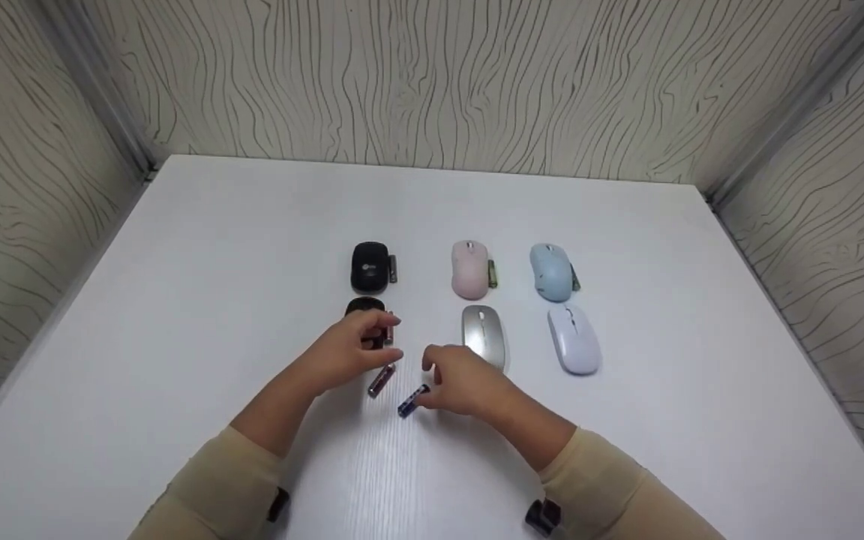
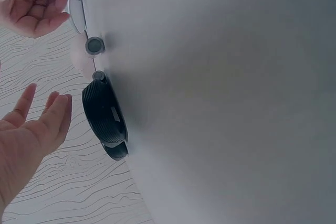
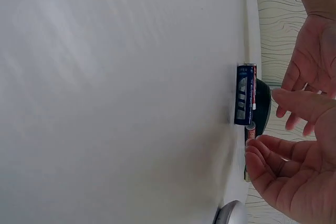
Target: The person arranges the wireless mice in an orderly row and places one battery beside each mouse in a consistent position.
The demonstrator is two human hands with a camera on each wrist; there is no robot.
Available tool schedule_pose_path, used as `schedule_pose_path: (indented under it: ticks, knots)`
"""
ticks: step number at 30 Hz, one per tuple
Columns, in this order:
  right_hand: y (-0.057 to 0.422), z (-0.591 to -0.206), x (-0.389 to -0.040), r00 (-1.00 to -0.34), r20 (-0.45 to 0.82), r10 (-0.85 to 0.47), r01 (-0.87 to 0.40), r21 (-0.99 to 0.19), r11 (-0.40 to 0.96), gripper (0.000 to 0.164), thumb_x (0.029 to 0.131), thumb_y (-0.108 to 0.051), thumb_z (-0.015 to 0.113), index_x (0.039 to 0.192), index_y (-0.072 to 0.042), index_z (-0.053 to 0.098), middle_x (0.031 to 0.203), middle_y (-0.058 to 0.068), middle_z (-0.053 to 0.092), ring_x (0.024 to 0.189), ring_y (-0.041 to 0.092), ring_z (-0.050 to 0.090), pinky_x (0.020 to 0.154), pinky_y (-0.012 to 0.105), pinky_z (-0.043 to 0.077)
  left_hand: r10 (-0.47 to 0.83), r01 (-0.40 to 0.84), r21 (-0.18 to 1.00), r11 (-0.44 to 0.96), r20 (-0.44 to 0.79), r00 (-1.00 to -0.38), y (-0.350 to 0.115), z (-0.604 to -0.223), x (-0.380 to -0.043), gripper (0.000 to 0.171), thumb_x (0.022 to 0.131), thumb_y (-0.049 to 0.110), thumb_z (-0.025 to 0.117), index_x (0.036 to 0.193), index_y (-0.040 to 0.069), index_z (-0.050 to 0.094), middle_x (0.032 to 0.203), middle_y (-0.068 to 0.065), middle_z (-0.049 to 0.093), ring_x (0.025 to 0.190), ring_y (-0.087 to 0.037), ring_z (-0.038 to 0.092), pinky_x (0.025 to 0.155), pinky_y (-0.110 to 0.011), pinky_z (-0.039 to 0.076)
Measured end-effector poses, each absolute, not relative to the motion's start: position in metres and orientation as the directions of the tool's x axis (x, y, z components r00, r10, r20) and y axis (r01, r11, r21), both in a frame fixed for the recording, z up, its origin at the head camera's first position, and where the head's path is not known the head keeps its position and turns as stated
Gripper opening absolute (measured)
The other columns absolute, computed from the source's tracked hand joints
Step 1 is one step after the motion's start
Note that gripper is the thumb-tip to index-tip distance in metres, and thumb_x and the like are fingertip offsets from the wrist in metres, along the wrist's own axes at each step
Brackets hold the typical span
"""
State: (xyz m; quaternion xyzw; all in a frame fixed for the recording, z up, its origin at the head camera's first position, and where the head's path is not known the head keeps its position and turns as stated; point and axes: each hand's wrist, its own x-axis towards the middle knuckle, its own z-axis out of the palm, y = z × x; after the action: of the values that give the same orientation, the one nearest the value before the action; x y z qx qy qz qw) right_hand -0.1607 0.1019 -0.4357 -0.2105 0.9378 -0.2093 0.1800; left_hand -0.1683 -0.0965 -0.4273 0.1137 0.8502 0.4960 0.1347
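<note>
My left hand (image 1: 342, 349) reaches over the lower black mouse (image 1: 364, 303) and partly hides it. Its thumb and fingers are spread with nothing between them, as the left wrist view shows of the left hand (image 2: 37, 129). Just below its thumb lies a red battery (image 1: 382, 381); another reddish battery (image 1: 389, 332) stands against that mouse's right side. My right hand (image 1: 466, 379) hovers beside a blue battery (image 1: 412, 402). In the right wrist view the blue battery (image 3: 244, 95) rests on the table, apart from the loosely bent fingers of the right hand (image 3: 299, 169).
Behind the hands are an upper black mouse (image 1: 369, 268), a pink mouse (image 1: 469, 271) and a light blue mouse (image 1: 551, 273), each with a battery at its right. A silver mouse (image 1: 483, 334) is partly behind the right hand; a white mouse (image 1: 574, 341) lies farther right.
</note>
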Motion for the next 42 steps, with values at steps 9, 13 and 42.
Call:
schedule_pose_path:
  ticks: [9,13,42]
  knots:
    - [0.086,-0.444,-0.15,-0.838,-0.186,-0.513,-0.418,-0.385,0.823,0.044,0.069,-0.045,0.074,0.088,-0.009,0.057,0.075,-0.004,0.051,0.066,0.011,0.047,0.057,0.025,0.041,0.342,0.062,0.886,0.46,-0.113,-0.933,-0.096,-0.428,-0.168,0.042,0.079,0.02,0.071,0.118,0.012,0.058,0.116,-0.015,0.052,0.109,-0.028,0.05,0.095,-0.042,0.041]
    - [0.08,-0.446,-0.147,-0.835,-0.152,-0.529,-0.462,-0.329,0.824,0.041,0.07,-0.044,0.073,0.086,-0.01,0.057,0.074,-0.004,0.049,0.065,0.012,0.047,0.057,0.027,0.042,0.349,0.073,0.889,0.452,-0.101,-0.932,-0.096,-0.431,-0.169,0.042,0.079,0.02,0.071,0.118,0.01,0.058,0.114,-0.015,0.052,0.108,-0.029,0.051,0.095,-0.042,0.041]
    - [0.09,-0.446,-0.149,-0.858,-0.193,-0.477,-0.43,-0.24,0.871,0.058,0.065,-0.046,0.075,0.103,-0.005,0.058,0.089,0.003,0.053,0.081,0.018,0.051,0.071,0.032,0.048,0.371,0.089,0.889,0.45,-0.095,-0.924,-0.096,-0.433,-0.171,0.043,0.08,0.024,0.071,0.119,0.012,0.057,0.111,-0.013,0.053,0.109,-0.028,0.051,0.093,-0.041,0.042]
